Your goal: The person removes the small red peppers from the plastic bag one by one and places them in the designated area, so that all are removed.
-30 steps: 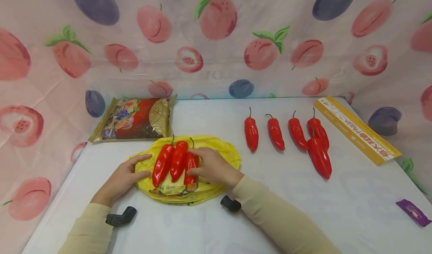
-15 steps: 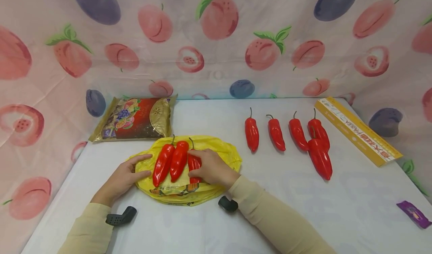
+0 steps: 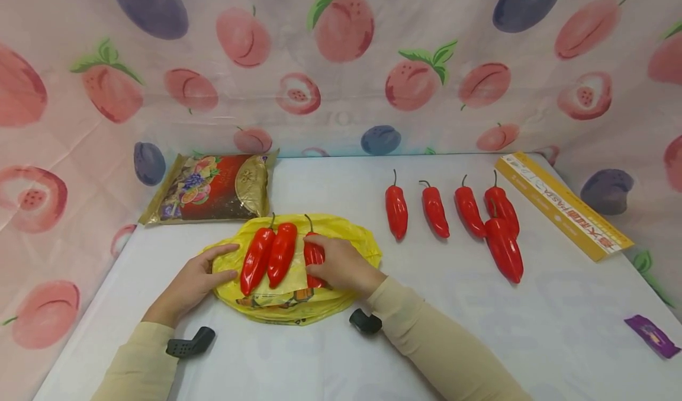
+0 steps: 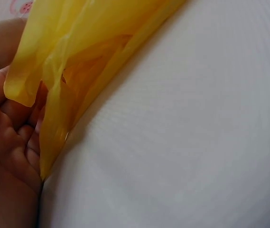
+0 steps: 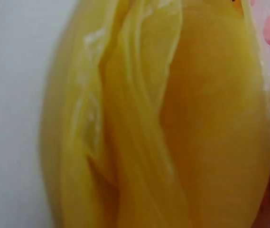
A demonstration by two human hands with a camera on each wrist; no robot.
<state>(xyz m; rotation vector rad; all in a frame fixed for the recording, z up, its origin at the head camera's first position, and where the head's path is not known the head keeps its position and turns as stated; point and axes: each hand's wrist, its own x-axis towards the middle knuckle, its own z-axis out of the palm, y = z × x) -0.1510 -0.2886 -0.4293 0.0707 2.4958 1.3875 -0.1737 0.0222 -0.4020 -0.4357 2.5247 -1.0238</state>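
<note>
A crumpled yellow plastic bag (image 3: 341,229) lies flat on the white table, with three glossy red peppers on it. Two of them, a left pepper (image 3: 258,262) and a middle pepper (image 3: 282,254), lie side by side. My right hand (image 3: 343,265) grips the third pepper (image 3: 314,253) from its right side, thumb and forefinger over it, stem pointing away. My left hand (image 3: 194,279) holds the bag's left edge; in the left wrist view its curled fingers (image 4: 18,111) show behind the yellow plastic (image 4: 59,95). Yellow folds (image 5: 139,118) fill most of the right wrist view.
Several more red peppers, including a near one (image 3: 504,250), lie to the right. Beyond them a long yellow pasta box (image 3: 565,205) slants along the edge. A red and gold packet (image 3: 213,188) lies back left, a small purple packet (image 3: 652,336) far right.
My right hand has slid the third pepper to the right on the bag, widening the gap to the middle pepper. My left hand stays in place.
</note>
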